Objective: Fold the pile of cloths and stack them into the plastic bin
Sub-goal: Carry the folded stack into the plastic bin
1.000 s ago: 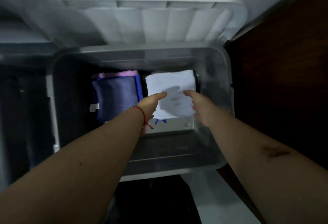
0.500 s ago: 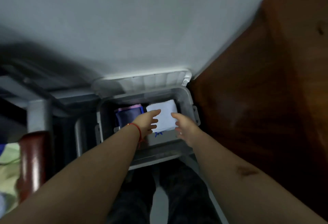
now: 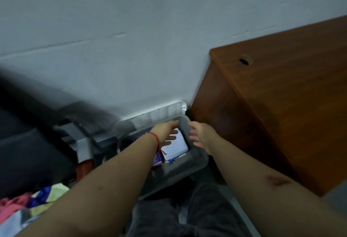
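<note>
- Head view: your left hand [image 3: 165, 130] and right hand [image 3: 201, 135] hover with fingers spread, gripping nothing, above the clear plastic bin [image 3: 197, 163].
- The folded white cloth [image 3: 177, 145] lies flat inside, likely leaving room for more from the colourful unfolded pile [image 3: 28, 205].

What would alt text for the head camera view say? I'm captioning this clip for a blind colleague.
Two bare, open hands, left hand and right hand, reach over a clear plastic bin holding a folded white cloth. The bin sits between a white wall and a wooden desk; unfolded colourful cloths lie lower left.
</note>
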`<state>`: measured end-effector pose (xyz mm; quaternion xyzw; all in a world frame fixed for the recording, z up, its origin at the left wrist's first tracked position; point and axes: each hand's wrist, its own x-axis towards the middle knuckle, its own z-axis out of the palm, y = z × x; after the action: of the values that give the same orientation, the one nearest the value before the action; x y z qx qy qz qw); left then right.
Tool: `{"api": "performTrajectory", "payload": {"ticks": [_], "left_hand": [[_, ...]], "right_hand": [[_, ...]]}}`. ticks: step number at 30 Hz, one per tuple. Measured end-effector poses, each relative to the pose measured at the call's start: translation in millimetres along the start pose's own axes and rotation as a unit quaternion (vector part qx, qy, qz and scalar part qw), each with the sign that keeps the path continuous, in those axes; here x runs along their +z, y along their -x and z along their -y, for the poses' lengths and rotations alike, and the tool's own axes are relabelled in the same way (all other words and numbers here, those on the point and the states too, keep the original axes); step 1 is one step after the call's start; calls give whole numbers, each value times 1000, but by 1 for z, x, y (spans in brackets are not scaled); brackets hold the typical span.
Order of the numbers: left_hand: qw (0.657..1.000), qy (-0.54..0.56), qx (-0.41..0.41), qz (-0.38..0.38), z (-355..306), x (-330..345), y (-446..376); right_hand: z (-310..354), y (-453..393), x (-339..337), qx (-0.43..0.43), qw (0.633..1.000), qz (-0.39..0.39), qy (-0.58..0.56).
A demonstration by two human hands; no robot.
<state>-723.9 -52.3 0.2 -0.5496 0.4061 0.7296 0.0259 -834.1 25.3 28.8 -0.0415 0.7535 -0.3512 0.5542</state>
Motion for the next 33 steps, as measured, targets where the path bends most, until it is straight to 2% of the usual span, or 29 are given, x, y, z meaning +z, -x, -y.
{"api": "performTrajectory", "payload": {"ticks": [10,16,20,24,28,33], "left_hand": [[997,15,60,-44,1,17,77],[992,16,57,-113,41,37,118],[991,-33,46,-122,78,52,136],[992,-35,42,-112,110,73,162],[992,-47,80,-90,121,74,191],[984,-29,123,-126,139,16,231]], "right_hand": [[4,65,-24,-97,995,21,2],[-47,108,-54,-106,993,42,30],[-81,126,-73,-120,991,33,44],[-116,151,-83,-110,993,27,43],[-129,172,-77,-125,991,1,49],[-138,194,-16,-145,986,2,87]]}}
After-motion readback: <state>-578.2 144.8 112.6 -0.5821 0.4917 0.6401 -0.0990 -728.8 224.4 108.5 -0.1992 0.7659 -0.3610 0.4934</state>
